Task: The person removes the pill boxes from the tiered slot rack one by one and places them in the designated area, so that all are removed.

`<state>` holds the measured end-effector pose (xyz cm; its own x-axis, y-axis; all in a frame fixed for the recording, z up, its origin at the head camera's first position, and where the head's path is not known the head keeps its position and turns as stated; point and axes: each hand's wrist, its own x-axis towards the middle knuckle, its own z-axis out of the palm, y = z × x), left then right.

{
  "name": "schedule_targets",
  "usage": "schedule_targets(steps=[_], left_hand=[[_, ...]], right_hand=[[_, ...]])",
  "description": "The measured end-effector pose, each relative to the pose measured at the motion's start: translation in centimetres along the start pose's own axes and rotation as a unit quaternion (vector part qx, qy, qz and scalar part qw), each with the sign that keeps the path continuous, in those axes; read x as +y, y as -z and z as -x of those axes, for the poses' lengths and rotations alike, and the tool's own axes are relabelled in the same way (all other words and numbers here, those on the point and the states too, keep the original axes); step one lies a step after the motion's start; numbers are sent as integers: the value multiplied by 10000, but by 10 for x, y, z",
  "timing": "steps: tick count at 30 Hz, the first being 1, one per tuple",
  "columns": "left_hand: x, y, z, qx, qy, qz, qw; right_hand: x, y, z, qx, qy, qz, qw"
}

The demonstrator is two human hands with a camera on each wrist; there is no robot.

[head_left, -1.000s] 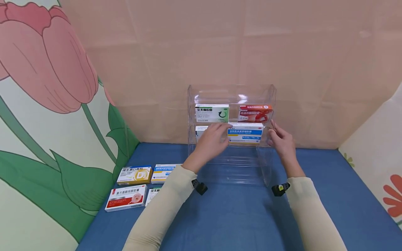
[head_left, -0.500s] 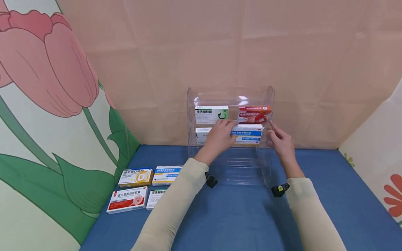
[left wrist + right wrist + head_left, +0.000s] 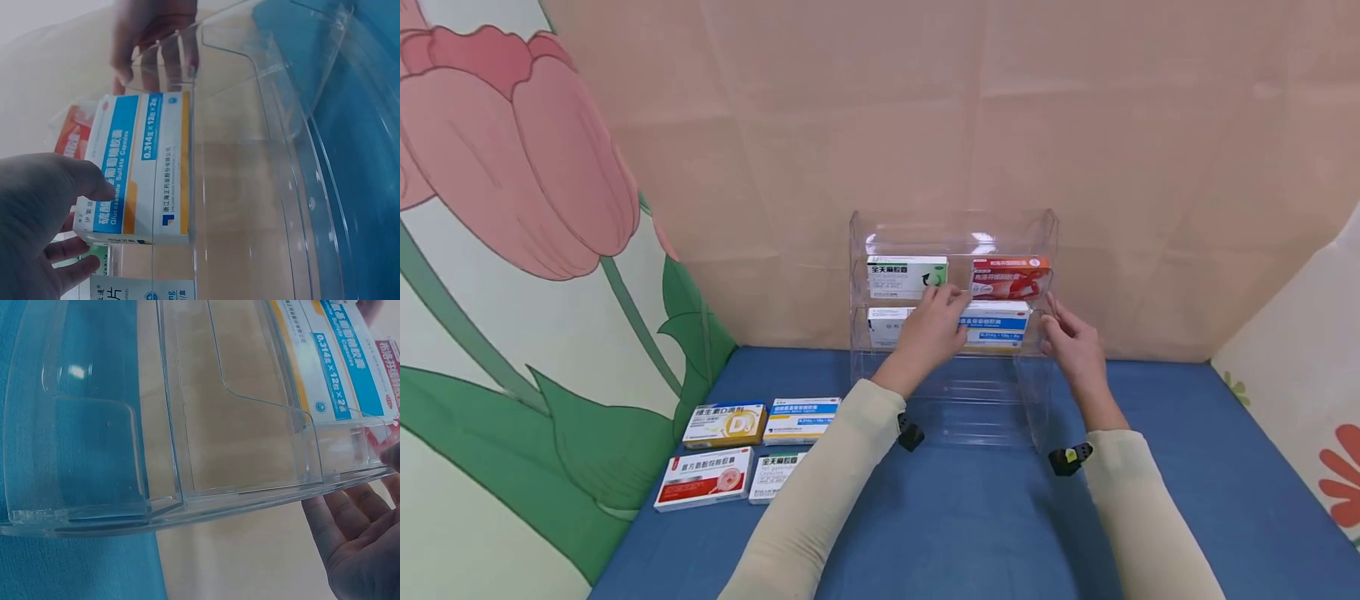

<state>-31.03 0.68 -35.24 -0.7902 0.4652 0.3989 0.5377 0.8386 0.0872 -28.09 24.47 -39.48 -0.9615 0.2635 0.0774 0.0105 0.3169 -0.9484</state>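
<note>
A clear acrylic tiered rack (image 3: 1037,400) stands at the back of the blue table. Its upper tier holds a green-and-white box (image 3: 904,275) and a red box (image 3: 1009,277). In the middle tier a white box (image 3: 886,325) sits at the left. My left hand (image 3: 953,312) grips a blue-and-white box (image 3: 1000,323) there, thumb on its front face (image 3: 140,165). My right hand (image 3: 1051,321) rests with relaxed fingers against the rack's right side wall (image 3: 250,487); in the right wrist view this hand (image 3: 359,531) shows an open palm.
Several medicine boxes lie on the table at the left: a yellow one (image 3: 724,423), a blue-and-white one (image 3: 801,419), a red-and-white one (image 3: 703,477) and a green-and-white one (image 3: 775,475). Flower-printed panels wall in the left and right sides.
My left hand has moved right along the middle tier, and the blue-and-white box has settled lower into it. The right hand has stayed at the rack's side.
</note>
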Motion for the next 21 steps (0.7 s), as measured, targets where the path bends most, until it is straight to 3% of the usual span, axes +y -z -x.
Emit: schedule_targets(steps=[9,21], left_hand=[[0,2,4,122,13,162,9998],[5,11,-1,-354,210,547,9977]], right_hand=[[1,-2,4,13,33,84,10000],[3,1,3,42,44,136,9999]])
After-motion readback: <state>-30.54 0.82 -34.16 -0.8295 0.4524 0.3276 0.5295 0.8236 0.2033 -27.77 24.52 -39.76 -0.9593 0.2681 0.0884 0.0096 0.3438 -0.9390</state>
